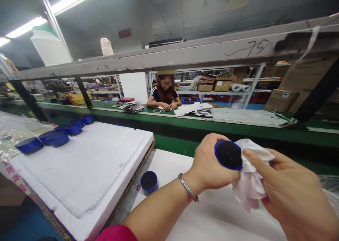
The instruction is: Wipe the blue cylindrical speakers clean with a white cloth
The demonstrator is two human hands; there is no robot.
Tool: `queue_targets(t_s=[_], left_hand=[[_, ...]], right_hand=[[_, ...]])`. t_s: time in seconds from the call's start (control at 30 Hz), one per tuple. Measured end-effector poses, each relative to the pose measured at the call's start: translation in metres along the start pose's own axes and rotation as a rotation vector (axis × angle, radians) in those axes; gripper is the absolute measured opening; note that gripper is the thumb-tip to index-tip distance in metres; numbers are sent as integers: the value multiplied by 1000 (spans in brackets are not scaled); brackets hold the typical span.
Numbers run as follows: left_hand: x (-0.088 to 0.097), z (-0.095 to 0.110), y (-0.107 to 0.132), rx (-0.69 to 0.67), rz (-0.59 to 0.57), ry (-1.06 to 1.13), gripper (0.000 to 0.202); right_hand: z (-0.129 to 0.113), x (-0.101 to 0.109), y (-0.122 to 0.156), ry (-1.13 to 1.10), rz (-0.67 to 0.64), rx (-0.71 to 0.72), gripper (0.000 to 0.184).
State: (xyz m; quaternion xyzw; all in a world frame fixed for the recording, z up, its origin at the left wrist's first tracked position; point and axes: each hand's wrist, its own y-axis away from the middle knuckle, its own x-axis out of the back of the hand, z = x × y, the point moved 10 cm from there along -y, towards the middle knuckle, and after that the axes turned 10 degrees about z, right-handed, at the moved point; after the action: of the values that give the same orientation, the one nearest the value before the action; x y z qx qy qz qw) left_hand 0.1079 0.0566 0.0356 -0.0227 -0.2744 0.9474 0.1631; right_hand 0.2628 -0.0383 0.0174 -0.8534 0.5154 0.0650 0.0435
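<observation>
My left hand (209, 163) is closed round a blue cylindrical piece with a black round top (229, 155), perhaps a small speaker, and the top faces me. In my right hand (286, 184) a white cloth (250, 184) is bunched up, pinched between thumb and fingers. The cloth touches the right side of the blue piece's rim. Below and to the left, another blue cylinder with a black top (149, 183) stands upright on the white work surface (169, 163).
On the left, a white foam board (87, 170) bears several blue cylinders (57, 138) at its far edge. A grey shelf beam (185, 55) crosses above. Beyond the green bench (169, 136), a co-worker (165, 92) sits between piles of white card pieces (194, 109).
</observation>
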Motion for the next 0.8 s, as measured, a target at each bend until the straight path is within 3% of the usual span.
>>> queue_targets(t_s=[0.13, 0.33, 0.5, 0.67, 0.8], left_hand=[[15, 4, -7, -110, 110, -42, 58], [19, 15, -6, -334, 129, -116, 60], [15, 14, -5, -402, 136, -212, 59], [9, 17, 1, -480, 143, -196, 54], [13, 16, 3, -484, 185, -179, 50]], right_hand=[[-2, -7, 9, 113, -86, 80, 59], [10, -8, 9, 80, -169, 1, 70], [18, -12, 1, 14, -179, -38, 70], [11, -3, -15, -35, -111, 19, 72], [19, -11, -10, -13, -192, -25, 72]])
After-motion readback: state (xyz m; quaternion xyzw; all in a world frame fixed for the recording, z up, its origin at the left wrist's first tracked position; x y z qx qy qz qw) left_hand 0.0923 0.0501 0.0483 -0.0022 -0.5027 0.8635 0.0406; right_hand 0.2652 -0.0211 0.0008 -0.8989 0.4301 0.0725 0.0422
